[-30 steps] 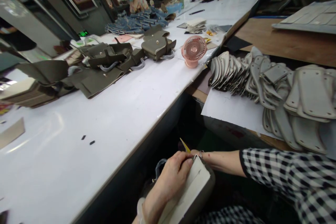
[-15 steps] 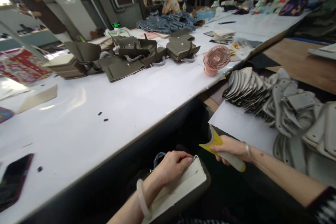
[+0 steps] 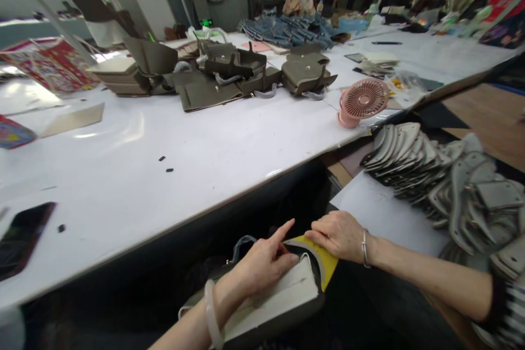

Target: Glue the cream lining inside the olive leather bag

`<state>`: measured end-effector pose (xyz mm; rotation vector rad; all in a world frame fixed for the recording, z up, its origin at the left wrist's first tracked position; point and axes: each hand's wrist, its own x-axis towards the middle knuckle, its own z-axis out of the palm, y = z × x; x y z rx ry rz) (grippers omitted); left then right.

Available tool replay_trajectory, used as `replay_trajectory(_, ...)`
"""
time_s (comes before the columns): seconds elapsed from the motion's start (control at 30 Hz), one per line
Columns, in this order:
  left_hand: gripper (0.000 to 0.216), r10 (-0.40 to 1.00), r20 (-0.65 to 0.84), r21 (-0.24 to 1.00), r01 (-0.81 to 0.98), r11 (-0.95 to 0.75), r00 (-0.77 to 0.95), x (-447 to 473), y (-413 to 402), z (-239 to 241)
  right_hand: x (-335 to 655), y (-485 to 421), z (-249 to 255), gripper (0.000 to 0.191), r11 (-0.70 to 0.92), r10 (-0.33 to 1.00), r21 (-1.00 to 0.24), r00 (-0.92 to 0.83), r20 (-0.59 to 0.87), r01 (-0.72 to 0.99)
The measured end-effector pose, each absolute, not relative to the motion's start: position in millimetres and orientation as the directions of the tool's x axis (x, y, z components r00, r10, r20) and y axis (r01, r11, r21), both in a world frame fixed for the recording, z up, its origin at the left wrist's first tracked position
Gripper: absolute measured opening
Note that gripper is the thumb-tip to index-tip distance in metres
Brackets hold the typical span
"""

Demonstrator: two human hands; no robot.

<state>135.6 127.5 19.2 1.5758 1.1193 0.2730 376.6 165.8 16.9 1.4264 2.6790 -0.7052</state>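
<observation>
Just below the table edge, my left hand (image 3: 262,263) grips the upper rim of a dark olive bag (image 3: 287,321), its thumb on the pale side and its index finger stretched forward. A cream-white panel (image 3: 283,301) shows on the bag's near side. My right hand (image 3: 338,236) is closed on a yellow hand tool (image 3: 327,267) with a concave, grey-lined edge. That curved edge lies around the bag's right end, close to my left fingertips; whether it presses on the bag I cannot tell. The tool's handle is hidden by my right hand.
Olive bags (image 3: 213,90) stand across the white table (image 3: 229,145), with a pink fan (image 3: 363,99) near its edge. A phone (image 3: 24,238) lies at left. Grey-white shaped pieces (image 3: 410,158) are heaped at right. People and a pile of denim (image 3: 287,30) are farther back.
My right hand has moved left with the yellow tool, from apart to against the bag's end. The tool has turned and my left index finger has straightened. The camera view has shifted.
</observation>
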Motion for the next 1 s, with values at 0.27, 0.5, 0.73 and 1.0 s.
replay_trajectory(0.27, 0.044, 0.754, -0.325, 0.827, 0.558, -0.066, 0.571, 134.6, 130.1, 30.9, 358.3, 179.8, 15.9, 0.056, 0.782, 0.600, -0.140, -0.794, -0.095, 0.608)
replay_trajectory(0.5, 0.046, 0.741, -0.292, 0.830, 0.546, -0.119, 0.605, 133.7, 128.9, 28.9, 355.2, 179.7, 22.3, 0.054, 0.818, 0.555, -0.084, -0.820, -0.139, 0.569)
replay_trajectory(0.73, 0.041, 0.744, -0.272, 0.847, 0.518, -0.116, 0.611, 134.7, 125.7, 28.6, 352.7, 173.6, 28.5, 0.051, 0.784, 0.591, -0.103, -0.786, -0.181, 0.612)
replay_trajectory(1.0, 0.041, 0.738, -0.261, 0.846, 0.516, -0.135, 0.622, 134.6, 123.3, 26.1, 352.5, 166.4, 30.8, 0.053, 0.767, 0.614, -0.047, -0.754, -0.234, 0.640)
